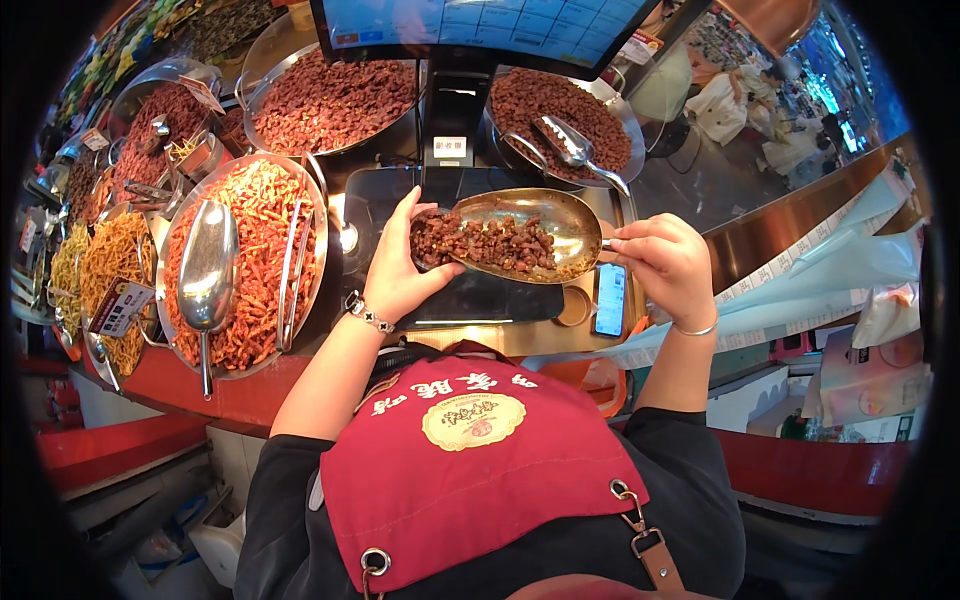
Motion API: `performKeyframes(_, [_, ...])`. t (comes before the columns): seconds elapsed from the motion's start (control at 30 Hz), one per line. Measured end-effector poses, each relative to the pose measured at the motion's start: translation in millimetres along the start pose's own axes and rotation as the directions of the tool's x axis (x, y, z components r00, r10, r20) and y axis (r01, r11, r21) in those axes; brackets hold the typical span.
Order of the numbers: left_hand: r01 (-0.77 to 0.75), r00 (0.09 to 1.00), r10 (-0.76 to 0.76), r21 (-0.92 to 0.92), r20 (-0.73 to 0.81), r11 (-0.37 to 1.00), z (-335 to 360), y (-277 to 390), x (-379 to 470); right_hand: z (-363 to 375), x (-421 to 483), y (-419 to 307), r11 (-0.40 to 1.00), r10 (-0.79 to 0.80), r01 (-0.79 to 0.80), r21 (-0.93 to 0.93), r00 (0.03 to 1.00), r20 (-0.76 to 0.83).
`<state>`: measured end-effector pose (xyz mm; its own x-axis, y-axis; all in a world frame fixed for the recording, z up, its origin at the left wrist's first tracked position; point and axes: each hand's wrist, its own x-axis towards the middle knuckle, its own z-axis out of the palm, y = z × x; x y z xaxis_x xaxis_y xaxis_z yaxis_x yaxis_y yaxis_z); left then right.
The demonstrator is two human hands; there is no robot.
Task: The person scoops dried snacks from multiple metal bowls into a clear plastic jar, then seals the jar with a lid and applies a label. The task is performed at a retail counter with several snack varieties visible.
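My left hand point(405, 262) is wrapped around a small round container point(421, 264), which is filled with dark reddish-brown diced food pieces point(439, 236). In my right hand point(660, 259) is the handle of a metal scoop point(577, 225), held between thumb and fingers. More of the same pieces lie in the scoop, heaped towards its mouth. That mouth meets the container's rim, and pieces bridge the two. Both are above a black flat-topped device point(480, 300), perhaps a scale. Most of the container's wall is hidden by my fingers.
A touchscreen monitor point(487, 30) stands ahead. Large bowls of dark diced food point(337, 97) point(559, 105) flank its post. To the left, a bowl of orange-red strips point(255, 277) holds another scoop point(206, 262) and tongs point(295, 277). A phone point(609, 300) and light-blue bags point(810, 277) lie right.
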<state>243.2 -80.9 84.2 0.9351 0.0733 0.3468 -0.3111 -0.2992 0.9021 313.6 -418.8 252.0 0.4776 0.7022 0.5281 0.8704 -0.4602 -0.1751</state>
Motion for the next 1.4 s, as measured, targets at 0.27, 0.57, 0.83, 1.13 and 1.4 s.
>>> performKeyframes(0.27, [0.000,1.000,0.000,-0.006,0.003,1.000,0,-3,-1,1,-13,4,1.000,0.005,-0.005,-0.006,0.999,-0.038])
performKeyframes(0.57, [-0.027,1.000,0.027,-0.008,-0.011,1.000,0,-4,-1,-3,-25,5,0.997,0.069,-0.068,0.022,0.997,-0.038])
performKeyframes(0.83, [-0.050,0.997,0.053,0.037,-0.062,0.998,-1,-12,-7,-6,-27,5,0.995,0.101,-0.100,0.020,0.993,-0.053])
performKeyframes(1.13, [-0.040,0.996,0.043,0.041,-0.076,0.998,1,-15,-9,-6,-28,5,0.994,0.102,-0.099,0.040,0.992,-0.070])
performKeyframes(1.4, [-0.017,0.997,0.020,0.030,-0.076,0.999,2,-13,-10,-7,-27,4,0.993,0.110,-0.106,0.053,0.991,-0.074])
